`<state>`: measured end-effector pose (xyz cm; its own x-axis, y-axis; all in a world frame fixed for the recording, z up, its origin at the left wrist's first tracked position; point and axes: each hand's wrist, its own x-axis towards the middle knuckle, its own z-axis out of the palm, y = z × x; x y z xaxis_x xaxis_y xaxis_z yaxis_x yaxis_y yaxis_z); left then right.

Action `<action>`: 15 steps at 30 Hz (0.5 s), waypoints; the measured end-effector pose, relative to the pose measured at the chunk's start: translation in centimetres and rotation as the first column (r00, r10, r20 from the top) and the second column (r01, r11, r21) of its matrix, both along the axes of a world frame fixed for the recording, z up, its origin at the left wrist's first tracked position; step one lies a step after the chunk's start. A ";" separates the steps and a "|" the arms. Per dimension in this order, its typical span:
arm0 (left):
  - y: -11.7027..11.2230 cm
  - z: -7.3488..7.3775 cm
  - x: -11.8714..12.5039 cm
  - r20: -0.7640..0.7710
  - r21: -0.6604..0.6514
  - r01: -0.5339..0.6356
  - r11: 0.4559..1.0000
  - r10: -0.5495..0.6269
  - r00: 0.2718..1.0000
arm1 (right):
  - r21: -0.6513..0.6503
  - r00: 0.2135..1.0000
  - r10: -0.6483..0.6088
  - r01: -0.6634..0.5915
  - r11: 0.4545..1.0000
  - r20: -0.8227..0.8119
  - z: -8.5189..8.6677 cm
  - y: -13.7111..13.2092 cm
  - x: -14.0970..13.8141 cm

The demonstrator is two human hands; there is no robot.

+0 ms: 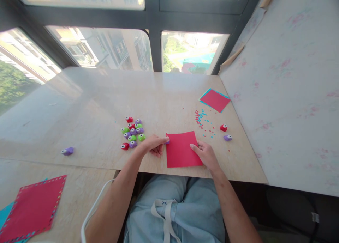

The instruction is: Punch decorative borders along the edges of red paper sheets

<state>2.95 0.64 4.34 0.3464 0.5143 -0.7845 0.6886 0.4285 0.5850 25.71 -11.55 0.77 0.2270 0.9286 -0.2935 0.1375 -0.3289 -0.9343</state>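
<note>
A square sheet of red paper (pixel 182 150) lies near the table's front edge in front of me. My left hand (pixel 156 143) is closed on a small purple craft punch (pixel 167 140) at the sheet's left edge, thumb on top. Most of that punch is hidden under the thumb. My right hand (pixel 205 152) pinches the right edge of the paper, thumb above and fingers underneath. Left of my left hand stands a cluster of red, green and purple craft punches (pixel 132 131).
Tiny red and blue paper bits (pixel 201 117) are scattered behind the sheet. A red punch (pixel 224 127) and a purple punch (pixel 227 138) sit at right, below stacked paper (pixel 215 100). Another purple punch (pixel 67 151) is far left. Red paper with punched edges (pixel 34 207) lies front left, near a white cable (pixel 92 207).
</note>
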 end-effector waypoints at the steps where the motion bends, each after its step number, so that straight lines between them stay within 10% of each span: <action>1: 0.2 0.0 -0.1 -0.002 -0.010 -0.005 1.000 0.005 1.000 | 0.007 1.000 0.000 0.000 1.000 0.009 -0.1 0.0 0.0; 15: -0.4 0.7 -0.2 0.030 0.053 -0.095 0.994 0.094 0.995 | 0.016 0.999 -0.004 0.003 1.000 0.050 -0.1 -0.1 0.0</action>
<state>2.73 0.23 5.01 0.3154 0.5876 -0.7451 0.6296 0.4579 0.6276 25.71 -11.63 0.70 0.2445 0.9321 -0.2671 0.1827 -0.3149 -0.9314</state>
